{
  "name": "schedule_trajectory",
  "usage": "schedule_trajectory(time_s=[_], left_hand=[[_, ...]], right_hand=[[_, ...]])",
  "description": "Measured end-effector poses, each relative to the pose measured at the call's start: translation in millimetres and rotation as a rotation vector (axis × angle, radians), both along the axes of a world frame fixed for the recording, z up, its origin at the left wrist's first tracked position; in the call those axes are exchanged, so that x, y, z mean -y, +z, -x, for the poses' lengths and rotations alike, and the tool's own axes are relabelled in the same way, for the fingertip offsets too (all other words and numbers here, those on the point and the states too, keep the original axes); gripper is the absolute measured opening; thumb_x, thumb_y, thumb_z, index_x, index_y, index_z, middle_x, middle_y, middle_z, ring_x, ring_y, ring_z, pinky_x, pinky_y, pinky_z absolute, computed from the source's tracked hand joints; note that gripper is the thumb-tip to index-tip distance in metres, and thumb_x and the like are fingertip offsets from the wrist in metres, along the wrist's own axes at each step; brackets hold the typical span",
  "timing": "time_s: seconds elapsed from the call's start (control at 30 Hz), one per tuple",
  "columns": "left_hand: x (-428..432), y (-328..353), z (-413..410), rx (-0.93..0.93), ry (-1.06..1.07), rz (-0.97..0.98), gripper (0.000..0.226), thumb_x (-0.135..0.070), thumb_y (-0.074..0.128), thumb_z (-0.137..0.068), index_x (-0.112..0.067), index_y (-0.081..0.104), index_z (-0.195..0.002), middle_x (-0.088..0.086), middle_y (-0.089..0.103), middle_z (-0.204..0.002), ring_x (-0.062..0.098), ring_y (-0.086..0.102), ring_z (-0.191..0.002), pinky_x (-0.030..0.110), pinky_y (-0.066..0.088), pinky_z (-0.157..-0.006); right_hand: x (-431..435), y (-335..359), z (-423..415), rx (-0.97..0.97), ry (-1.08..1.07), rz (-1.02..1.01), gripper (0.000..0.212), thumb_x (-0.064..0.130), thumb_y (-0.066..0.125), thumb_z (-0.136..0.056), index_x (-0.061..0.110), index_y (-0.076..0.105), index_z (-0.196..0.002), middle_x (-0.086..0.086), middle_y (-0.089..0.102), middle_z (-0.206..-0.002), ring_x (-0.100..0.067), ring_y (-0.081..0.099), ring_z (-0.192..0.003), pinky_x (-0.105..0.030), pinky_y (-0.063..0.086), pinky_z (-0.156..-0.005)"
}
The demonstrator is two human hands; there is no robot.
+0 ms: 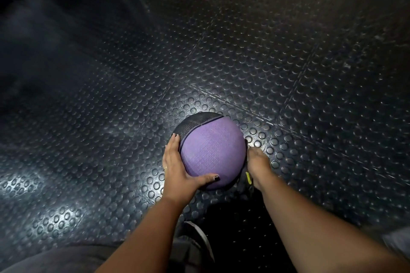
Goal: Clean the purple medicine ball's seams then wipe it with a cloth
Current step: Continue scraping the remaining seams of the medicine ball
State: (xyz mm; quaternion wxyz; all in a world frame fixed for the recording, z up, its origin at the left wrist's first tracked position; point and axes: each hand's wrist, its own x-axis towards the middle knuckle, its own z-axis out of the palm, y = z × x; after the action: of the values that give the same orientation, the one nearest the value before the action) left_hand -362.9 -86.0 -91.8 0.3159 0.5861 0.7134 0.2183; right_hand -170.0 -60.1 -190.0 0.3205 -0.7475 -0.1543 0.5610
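My right hand [258, 161] is the hard part to read. It sits smeared with blur against the right flank of the purple medicine ball [213, 150], its fingers tucked behind the curve, so I cannot tell whether they are clenched, loose or grasping anything. A small yellow piece [249, 178] shows just below that hand, beside the ball's lower right edge. What it belongs to I cannot make out.

My left hand [177, 168] is plain. Its fingers [175, 137] wrap up the ball's left side and the thumb [208, 178] hooks across the lower front, grasping it. The nails are dark, and a thin ring [165, 168] sits on one finger.

The ball rests on the floor [288, 73], just ahead of me, its underside hidden. Its big purple panel has a fine woven grain. A black panel [190, 125] with the same grain caps the upper left, and a curved seam [199, 127] divides the two.

The floor is dark rubber studded with raised round discs, glossy near the ball and fading into darkness and blur at the edges.
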Motion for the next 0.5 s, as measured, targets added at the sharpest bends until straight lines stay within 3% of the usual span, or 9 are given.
schedule_trajectory(time_s=[0.13, 0.23, 0.37, 0.5], left_hand=[[-1, 0, -8, 0.042, 0.06, -0.001, 0.143, -0.054, 0.095, -0.045, -0.026, 0.011, -0.157, -0.019, 0.012, -0.159, 0.012, 0.01, -0.149, 0.041, 0.016, -0.123], [-4, 1, -13, 0.026, 0.083, -0.016, 0.142, -0.051, 0.096, -0.045, -0.024, 0.012, -0.157, -0.012, 0.013, -0.161, 0.014, 0.01, -0.149, 0.041, 0.015, -0.124], [-10, 2, -19, -0.013, 0.071, -0.004, 0.144, -0.055, 0.093, -0.043, -0.019, 0.013, -0.158, -0.008, 0.014, -0.162, 0.018, 0.009, -0.15, 0.043, 0.015, -0.124], [-9, 0, -20, -0.031, 0.041, 0.002, 0.142, -0.054, 0.091, -0.044, -0.016, 0.014, -0.157, -0.004, 0.015, -0.162, 0.019, 0.007, -0.151, 0.043, 0.012, -0.124]], right_hand=[[-32, 42, -10, 0.14, 0.133, -0.167, 0.015, 0.028, 0.047, -0.099, 0.025, 0.061, -0.097, 0.005, 0.059, -0.082, -0.019, 0.054, -0.076, -0.031, 0.041, -0.068], [-50, 70, -5, 0.372, 0.335, -0.309, 0.022, 0.03, 0.049, -0.097, 0.025, 0.064, -0.112, 0.0, 0.064, -0.09, -0.021, 0.055, -0.078, -0.029, 0.037, -0.063], [-53, 102, 19, 0.641, 0.603, -0.576, 0.024, 0.031, 0.054, -0.093, 0.026, 0.063, -0.114, -0.002, 0.064, -0.109, -0.028, 0.059, -0.09, -0.033, 0.043, -0.07], [-41, 120, 41, 0.803, 0.85, -0.756, 0.025, 0.036, 0.05, -0.092, 0.025, 0.06, -0.112, -0.001, 0.06, -0.106, -0.03, 0.059, -0.095, -0.039, 0.049, -0.075]])
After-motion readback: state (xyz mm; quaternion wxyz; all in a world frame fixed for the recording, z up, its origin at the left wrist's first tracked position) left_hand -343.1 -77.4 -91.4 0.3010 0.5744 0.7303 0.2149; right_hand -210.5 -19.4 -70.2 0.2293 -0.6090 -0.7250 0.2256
